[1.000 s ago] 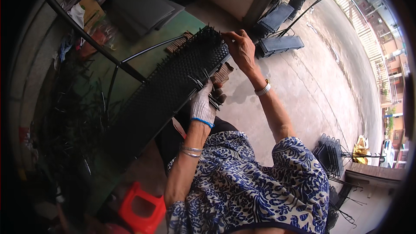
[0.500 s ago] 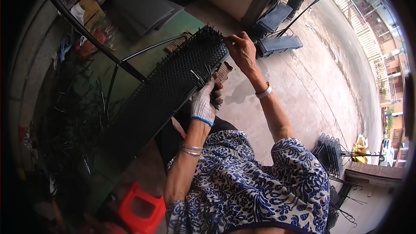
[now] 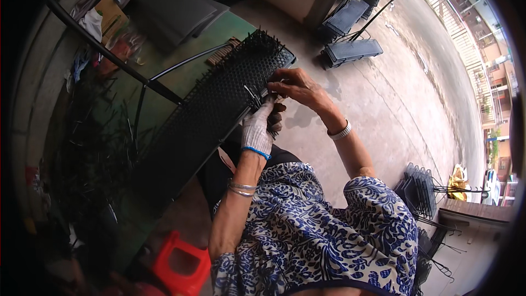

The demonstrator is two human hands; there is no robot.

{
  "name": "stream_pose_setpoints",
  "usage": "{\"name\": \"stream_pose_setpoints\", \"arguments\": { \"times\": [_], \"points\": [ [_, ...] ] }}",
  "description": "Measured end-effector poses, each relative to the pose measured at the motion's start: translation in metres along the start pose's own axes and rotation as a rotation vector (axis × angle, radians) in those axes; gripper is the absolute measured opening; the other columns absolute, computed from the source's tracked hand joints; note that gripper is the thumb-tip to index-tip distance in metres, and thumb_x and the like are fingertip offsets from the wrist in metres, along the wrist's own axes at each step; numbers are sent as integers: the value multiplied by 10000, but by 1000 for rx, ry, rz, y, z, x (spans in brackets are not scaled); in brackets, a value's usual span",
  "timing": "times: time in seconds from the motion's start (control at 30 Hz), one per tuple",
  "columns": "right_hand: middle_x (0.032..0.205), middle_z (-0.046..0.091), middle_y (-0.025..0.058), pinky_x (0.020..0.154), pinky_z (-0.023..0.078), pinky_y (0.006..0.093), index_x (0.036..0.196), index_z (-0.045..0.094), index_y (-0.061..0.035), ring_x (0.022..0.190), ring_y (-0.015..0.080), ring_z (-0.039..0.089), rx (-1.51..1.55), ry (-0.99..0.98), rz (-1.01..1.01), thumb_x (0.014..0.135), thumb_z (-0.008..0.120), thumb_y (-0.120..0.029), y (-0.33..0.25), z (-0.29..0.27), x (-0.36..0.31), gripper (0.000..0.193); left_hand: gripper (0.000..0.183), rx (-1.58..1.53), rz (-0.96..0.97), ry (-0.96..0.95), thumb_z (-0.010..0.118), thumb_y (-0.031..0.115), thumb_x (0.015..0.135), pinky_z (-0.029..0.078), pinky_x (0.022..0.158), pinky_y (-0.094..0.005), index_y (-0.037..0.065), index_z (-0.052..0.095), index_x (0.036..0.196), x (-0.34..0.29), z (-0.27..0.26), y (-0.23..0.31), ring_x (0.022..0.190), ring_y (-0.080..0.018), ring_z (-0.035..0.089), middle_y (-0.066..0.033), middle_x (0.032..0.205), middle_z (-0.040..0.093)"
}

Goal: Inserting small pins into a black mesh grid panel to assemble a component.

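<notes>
1. since the earlier frame, the one bare right hand (image 3: 297, 89) has come back from the panel's far end toward the left hand (image 3: 260, 124); the left hand stays about where it was.
2. the right hand's thumb and fingers are drawn close together beside the pins; i cannot tell whether they pinch one.
3. the left hand, in one pale glove with its fingertips dark, is curled around one bundle of thin dark pins (image 3: 253, 97); the pins are too many and too blurred to count.
4. one long black mesh panel (image 3: 211, 104) lies on the near right part of one green table (image 3: 224, 28), slanting from near left to far right, with many short black spikes crowding its far end.
5. two bangles (image 3: 241, 188) circle the left wrist; one pale band (image 3: 341, 130) circles the right.
6. one thick black rod (image 3: 109, 55) crosses the table's left side; at least two grey sheets (image 3: 170, 5) lie at its far side.
7. one red stool (image 3: 183, 263) stands near left; two mesh trays (image 3: 353, 52) show clearly on the floor, far right.
</notes>
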State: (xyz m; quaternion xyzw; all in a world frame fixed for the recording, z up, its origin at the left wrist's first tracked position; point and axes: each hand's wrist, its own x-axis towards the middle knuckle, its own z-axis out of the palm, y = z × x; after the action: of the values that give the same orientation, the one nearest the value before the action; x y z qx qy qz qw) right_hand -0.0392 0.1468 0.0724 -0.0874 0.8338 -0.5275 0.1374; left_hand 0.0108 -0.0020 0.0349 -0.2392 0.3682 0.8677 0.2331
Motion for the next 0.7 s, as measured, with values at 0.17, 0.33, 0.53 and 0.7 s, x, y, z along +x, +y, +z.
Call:
{"name": "stream_pose_setpoints", "arguments": {
  "times": [0.17, 0.33, 0.53, 0.7],
  "points": [
    [799, 633, 4, 681, 455, 229, 960, 650, -30, 772, 75, 576, 127, -21, 47, 878, 649, -234, 9, -8, 2, 220, 198, 102, -21, -14, 651, 227, 891, 365, 397, -194, 77, 643, 1020, -2, 2, 3, 514, -87, 540, -74, 764, 671],
    [767, 622, -4, 665, 454, 225, 926, 641, -35, 723, 73, 575, 238, -43, 75, 888, 644, -231, 10, -11, 1, 199, 213, 174, -95, -56, 619, 204, 912, 369, 399, -199, 82, 624, 1087, -4, 4, 5, 543, -108, 560, -103, 787, 666],
    [755, 632, 27, 662, 476, 233, 910, 616, -20, 682, 100, 618, 418, -100, 106, 898, 636, -212, 12, -20, -1, 193, 193, 89, -181, -79, 622, 253, 914, 345, 383, -210, 86, 625, 1012, 2, 1, 5, 523, -111, 542, -97, 765, 648],
    [770, 647, 52, 672, 497, 245, 929, 607, 1, 692, 123, 645, 461, -71, 98, 904, 630, -205, 9, -26, -5, 208, 205, 81, -128, -105, 644, 258, 899, 340, 384, -212, 71, 627, 981, 2, 4, 7, 520, -110, 534, -99, 761, 649]
  ]
}}
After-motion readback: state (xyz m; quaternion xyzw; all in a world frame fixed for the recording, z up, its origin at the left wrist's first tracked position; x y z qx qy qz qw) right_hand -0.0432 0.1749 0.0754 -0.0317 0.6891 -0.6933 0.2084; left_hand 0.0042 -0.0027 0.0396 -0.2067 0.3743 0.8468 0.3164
